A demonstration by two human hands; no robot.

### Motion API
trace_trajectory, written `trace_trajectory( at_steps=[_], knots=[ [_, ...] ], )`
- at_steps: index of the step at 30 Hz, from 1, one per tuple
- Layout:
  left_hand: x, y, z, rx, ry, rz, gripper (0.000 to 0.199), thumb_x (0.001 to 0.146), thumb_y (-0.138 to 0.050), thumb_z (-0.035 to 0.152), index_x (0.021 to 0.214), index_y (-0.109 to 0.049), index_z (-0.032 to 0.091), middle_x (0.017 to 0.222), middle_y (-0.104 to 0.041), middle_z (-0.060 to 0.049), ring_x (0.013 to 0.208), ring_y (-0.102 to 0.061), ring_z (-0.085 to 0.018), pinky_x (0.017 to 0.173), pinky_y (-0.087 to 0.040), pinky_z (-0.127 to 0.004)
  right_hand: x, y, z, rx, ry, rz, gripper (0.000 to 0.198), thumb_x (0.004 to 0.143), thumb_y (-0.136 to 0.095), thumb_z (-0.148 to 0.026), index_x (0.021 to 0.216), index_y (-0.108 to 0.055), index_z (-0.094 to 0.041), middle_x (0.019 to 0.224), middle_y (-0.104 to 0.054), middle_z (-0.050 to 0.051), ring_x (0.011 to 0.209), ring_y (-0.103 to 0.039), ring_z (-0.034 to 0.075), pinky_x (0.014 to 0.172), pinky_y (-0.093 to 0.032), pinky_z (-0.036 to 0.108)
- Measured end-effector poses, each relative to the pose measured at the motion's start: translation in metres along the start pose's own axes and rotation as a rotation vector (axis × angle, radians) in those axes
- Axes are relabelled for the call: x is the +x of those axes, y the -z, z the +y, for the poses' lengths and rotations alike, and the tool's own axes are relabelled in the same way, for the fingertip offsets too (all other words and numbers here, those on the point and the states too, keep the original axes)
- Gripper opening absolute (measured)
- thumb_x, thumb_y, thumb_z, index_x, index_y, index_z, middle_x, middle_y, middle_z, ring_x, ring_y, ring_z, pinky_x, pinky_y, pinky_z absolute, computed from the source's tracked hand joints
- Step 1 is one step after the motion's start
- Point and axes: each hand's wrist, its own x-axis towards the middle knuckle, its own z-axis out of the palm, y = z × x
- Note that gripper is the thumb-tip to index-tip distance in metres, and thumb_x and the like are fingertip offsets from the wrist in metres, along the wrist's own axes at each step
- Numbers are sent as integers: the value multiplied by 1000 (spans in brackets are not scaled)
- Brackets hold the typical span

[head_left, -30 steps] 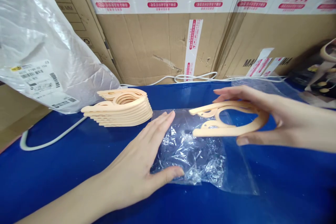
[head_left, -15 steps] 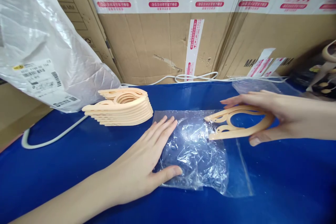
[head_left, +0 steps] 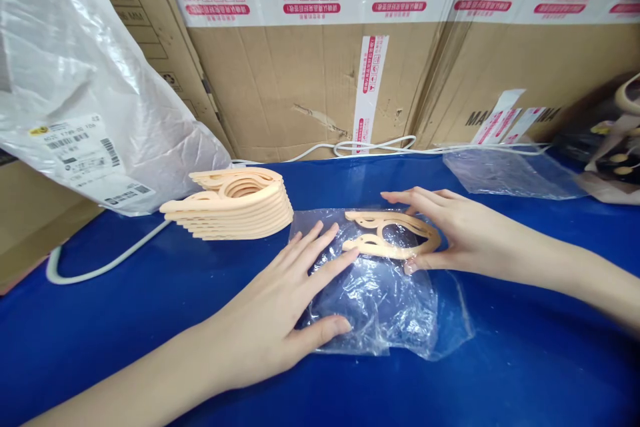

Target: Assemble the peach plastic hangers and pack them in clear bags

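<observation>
My left hand (head_left: 290, 293) lies flat with its fingers spread on a clear plastic bag (head_left: 380, 313). A beige plastic folding hanger (head_left: 395, 252), folded up, lies over the upper part of the bag. My right hand (head_left: 437, 227) grips its rounded right end, thumb at the near edge and fingers at the far edge. One left fingertip is at the hanger's lower left tip; whether it presses on it I cannot tell. To the left of the bag is a neat stack of several similar folded hangers (head_left: 240, 217), touched by neither hand.
A blue tabletop (head_left: 540, 333) lies underneath. Large cardboard boxes (head_left: 280, 73) stand along the back, with a white cable (head_left: 320, 148) at their foot. At left leans a white plastic sack (head_left: 110, 100) with labels. Another clear bag (head_left: 515, 173) and a dark patterned item (head_left: 613, 160) are at right.
My right hand has moved left with the hanger, bringing it over the bag. My left index finger has spread away from the other fingers towards the hanger's tip.
</observation>
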Motion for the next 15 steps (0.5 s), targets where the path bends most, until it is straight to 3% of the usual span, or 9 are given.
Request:
trace_trajectory(
  at_steps=[4,8,15],
  knots=[
    [1,2,-4,7,-47,-11,60,95,-46,56,150,-27,41,163,-12,0,149,-13,-31,117,-24,-58,-8,5,17,-18,-79,-35,83,80,-63,-65,148,-36,-26,120,-65,10,100,-63,32,80,-51,44],
    [3,3,-9,10,-119,-52,64,95,-48,52,153,-23,37,163,-10,-3,149,-11,-33,116,-25,-60,-9,8,28,59,-70,-77,67,82,-60,-65,138,-49,-30,97,-71,5,87,-65,29,79,-49,44],
    [3,3,-9,39,-169,-80,65,97,-45,51,154,-20,30,162,-18,-4,149,-13,-29,118,-23,-57,2,-9,3,155,-58,43,51,88,-64,-44,134,-48,-27,101,-71,0,94,-66,20,89,-39,39]
  ],
)
